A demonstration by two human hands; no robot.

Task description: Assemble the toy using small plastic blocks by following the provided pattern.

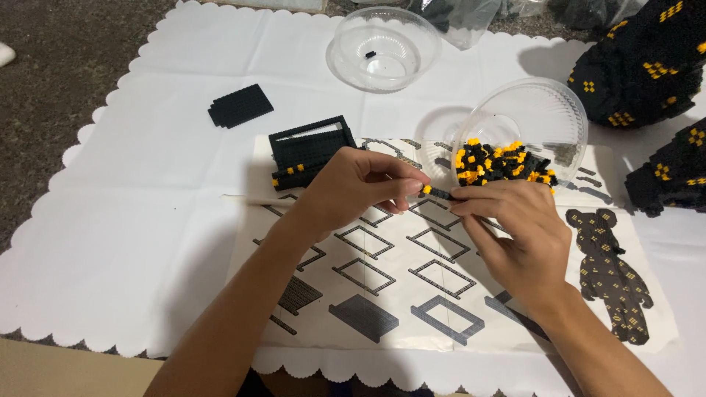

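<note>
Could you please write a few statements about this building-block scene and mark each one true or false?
1. Both hands hold a thin black brick strip between them. True: the left hand and right hand pinch it at either end.
2. The tilted bowl holds red bricks. False: its bricks are black and yellow.
3. The far bowl is nearly empty. True: only one small dark piece shows.
4. The instruction sheet pictures a rabbit. False: it shows a bear figure.
5. A flat black plate lies on the white cloth. True.
</note>
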